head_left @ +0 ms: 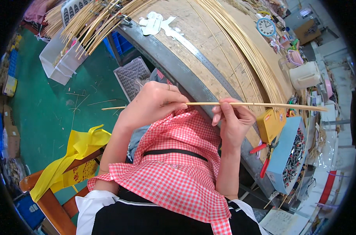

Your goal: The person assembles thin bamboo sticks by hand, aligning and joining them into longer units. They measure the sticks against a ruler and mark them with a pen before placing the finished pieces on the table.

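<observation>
While left hand [158, 98] and right hand [237, 119] pinch the stick [201, 103] across the near workbench edge [162, 58], uneven bending could crack it

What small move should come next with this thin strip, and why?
I'd probably slide the right hand outward along the thin strip: a long free end sticks out past it, and the left hand also pinches the strip, so it should stay supported.

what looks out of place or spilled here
Thin loose scraps lie strewn across the green floor, left of the left hand. They look dropped, unlike the long sticks gathered on the table.
</observation>
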### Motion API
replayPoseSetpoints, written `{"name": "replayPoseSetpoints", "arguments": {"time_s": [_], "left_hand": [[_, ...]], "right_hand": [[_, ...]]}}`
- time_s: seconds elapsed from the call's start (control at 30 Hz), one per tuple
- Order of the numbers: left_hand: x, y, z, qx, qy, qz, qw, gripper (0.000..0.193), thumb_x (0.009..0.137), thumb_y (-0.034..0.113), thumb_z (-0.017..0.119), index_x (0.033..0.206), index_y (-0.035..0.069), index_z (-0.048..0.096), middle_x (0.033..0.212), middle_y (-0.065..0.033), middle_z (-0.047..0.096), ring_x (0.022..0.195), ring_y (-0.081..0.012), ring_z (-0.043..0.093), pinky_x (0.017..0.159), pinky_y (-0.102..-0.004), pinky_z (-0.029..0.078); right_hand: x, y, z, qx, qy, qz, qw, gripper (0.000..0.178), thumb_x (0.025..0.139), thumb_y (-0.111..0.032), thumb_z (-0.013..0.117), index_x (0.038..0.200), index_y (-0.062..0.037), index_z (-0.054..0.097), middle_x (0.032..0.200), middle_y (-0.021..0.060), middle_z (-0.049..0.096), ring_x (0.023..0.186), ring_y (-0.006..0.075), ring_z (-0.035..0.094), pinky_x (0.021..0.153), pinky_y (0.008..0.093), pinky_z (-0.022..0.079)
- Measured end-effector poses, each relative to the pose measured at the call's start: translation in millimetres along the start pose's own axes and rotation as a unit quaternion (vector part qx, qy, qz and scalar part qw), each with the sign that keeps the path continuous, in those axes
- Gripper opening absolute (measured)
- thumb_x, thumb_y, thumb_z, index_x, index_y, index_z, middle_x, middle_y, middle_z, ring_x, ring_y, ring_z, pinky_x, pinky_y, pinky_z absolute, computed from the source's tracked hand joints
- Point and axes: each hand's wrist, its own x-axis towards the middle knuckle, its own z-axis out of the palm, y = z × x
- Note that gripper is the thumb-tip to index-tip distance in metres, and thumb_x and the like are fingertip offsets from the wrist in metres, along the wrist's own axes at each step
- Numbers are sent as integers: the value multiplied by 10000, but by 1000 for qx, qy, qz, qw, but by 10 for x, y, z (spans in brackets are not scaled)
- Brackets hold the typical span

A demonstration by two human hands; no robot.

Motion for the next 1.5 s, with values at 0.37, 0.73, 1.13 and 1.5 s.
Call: {"name": "replayPoseSetpoints", "arguments": {"time_s": [0.37, 0.73, 1.13, 1.5], "left_hand": [[39, -12, 153, -226, -60, -99, 967, 178, 842, 116, 659, 802, -54, 692, 625, -45, 598, 559, -95, 538, 496, -250, 368], [-25, -70, 139, -169, 101, -105, 975, 127, 862, 32, 626, 825, -84, 662, 672, -45, 559, 573, -87, 478, 511, -227, 325], [-21, -110, 138, -136, 74, -124, 980, 163, 910, 66, 603, 828, -68, 644, 674, -13, 524, 584, -57, 436, 497, -208, 275], [27, -17, 202, -118, 105, -150, 976, 147, 890, 50, 616, 834, -76, 668, 714, -31, 590, 598, -67, 475, 512, -210, 328]], "right_hand": [[15, -123, -4, -68, -162, -26, 984, 89, 841, 43, 666, 925, 43, 696, 787, 100, 686, 620, 131, 639, 535, 232, 509], [-81, -1300, -2074, -452, 274, -97, 844, 188, 934, -84, 586, 1050, 8, 702, 879, 58, 718, 712, 88, 650, 631, 229, 524], [-1059, -1243, -3847, -718, 161, 257, 626, 180, 701, -91, 754, 786, 40, 664, 796, 202, 678, 788, 332, 676, 718, 389, 512], [-915, -1455, -3385, -433, 433, -11, 790, 168, 845, -116, 720, 914, 37, 727, 818, 36, 694, 738, 78, 586, 652, 211, 435]]}}
